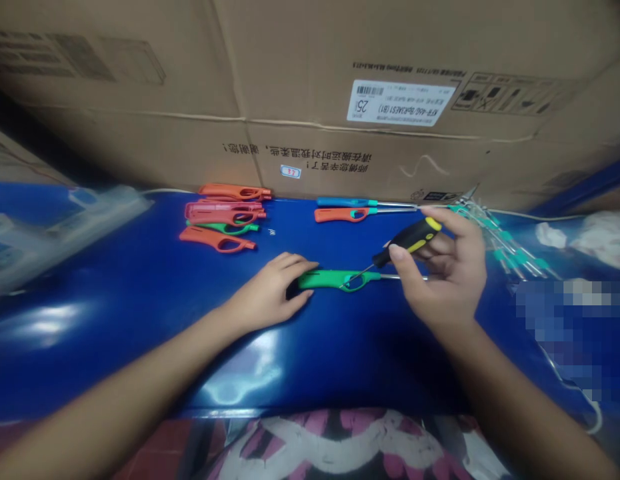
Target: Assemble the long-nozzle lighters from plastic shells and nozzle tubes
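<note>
We note a pile of orange, pink and green lighter casings up-left of the green gas lighter, which lies on the blue table. The left hand rests flat, fingers pinning that lighter's left end. The screwdriver tip sits at its trigger loop; the right hand, right of the lighter, grips the black-and-yellow handle. Our judgement: the tip may slip toward the pinning fingers if the lighter skids.

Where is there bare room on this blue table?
Bare: the front-left blue tabletop, between the clear plastic bag and the left hand, and between the forearms. Crowded: the stack of orange and pink plastic handles, and the right hand with its black-and-yellow screwdriver by the teal-tipped metal rods.
</note>
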`<state>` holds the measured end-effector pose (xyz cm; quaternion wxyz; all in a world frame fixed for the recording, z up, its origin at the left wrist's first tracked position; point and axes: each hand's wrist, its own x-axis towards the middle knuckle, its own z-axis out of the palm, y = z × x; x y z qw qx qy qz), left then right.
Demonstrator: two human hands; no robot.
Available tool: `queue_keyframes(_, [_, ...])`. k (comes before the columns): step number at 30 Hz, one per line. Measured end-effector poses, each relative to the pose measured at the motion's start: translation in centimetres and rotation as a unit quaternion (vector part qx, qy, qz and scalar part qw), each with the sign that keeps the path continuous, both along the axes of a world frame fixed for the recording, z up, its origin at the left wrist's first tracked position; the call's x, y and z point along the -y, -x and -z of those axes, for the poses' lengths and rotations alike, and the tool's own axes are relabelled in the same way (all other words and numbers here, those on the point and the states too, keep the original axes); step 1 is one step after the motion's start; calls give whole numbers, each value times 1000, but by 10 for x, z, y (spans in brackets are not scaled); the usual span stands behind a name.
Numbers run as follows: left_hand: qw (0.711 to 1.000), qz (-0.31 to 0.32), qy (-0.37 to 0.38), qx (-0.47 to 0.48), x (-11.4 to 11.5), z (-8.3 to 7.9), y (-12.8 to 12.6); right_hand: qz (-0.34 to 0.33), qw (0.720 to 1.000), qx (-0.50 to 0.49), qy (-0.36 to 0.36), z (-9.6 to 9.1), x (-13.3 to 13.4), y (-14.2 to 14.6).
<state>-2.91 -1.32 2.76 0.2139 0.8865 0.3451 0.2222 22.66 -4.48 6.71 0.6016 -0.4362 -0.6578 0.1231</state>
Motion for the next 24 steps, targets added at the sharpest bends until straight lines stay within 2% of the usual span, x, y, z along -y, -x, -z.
queue_keyframes(3, [998,-1,16,56,4,11,-8,15,1000,-14,19,0,0,2])
queue_keyframes(8, [993,17,46,106,16,21,-24,-10,1000,8,17,2,8,10])
queue_keyframes(13, [992,35,45,115,20,18,-26,-23,995,99,-15,8,15,12])
queue_keyframes(24, [992,46,41,114,21,15,-25,-31,990,132,-37,15,17,11])
